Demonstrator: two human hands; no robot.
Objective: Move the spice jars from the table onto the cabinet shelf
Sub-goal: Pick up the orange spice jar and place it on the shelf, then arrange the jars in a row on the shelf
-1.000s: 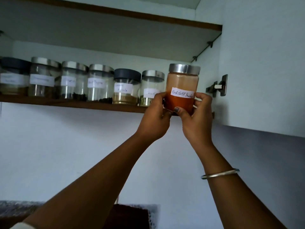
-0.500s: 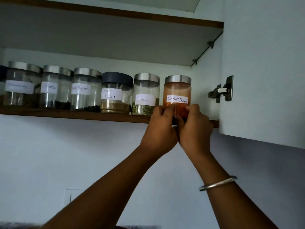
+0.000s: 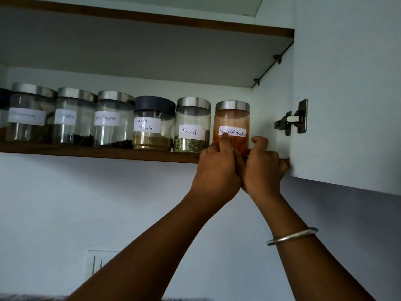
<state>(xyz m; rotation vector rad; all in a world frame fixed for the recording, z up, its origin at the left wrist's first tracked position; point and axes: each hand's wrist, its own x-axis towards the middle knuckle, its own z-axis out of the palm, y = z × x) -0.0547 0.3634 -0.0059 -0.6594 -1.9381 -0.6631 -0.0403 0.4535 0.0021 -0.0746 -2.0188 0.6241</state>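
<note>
Red chilli powder jar (image 3: 232,120) is sitting at the right end of the shelf (image 3: 97,152), last in the row. It is just beside the fennel jar (image 3: 192,124) and near the cabinet's right wall. Both hands are hiding its base, so whether it is resting flat on the board cannot be told.

Left hand (image 3: 217,170) is holding the jar's lower front, back of the hand facing the camera. One finger is reaching up over the label and covering part of the first word; the other fingers are mostly hiding behind the knuckles. Right hand (image 3: 263,168) is curling round the jar's lower right side, with one bent finger showing just beside the glass. Its grip on the far side is not showing. The two hands are touching each other below the jar and are also covering the shelf's right end. A bangle (image 3: 291,235) is sitting on the right forearm.

Going left:
- garam masala jar (image 3: 154,122), dark lid, label reading clearly
- black pepper jar (image 3: 114,120), first letters smearing
- cloves jar (image 3: 74,117), writing faint
- blurred-label jar (image 3: 30,114), text unreadable
- dark-lidded jar (image 3: 3,109), getting cut off by the left edge

Cabinet door (image 3: 347,83) is standing open at right and running out of frame, with a hinge (image 3: 291,120) on its inner face. A faint wall plate (image 3: 97,261) is showing low down, partly behind the left forearm. The dark strip along the bottom edge is too blurred to identify.
</note>
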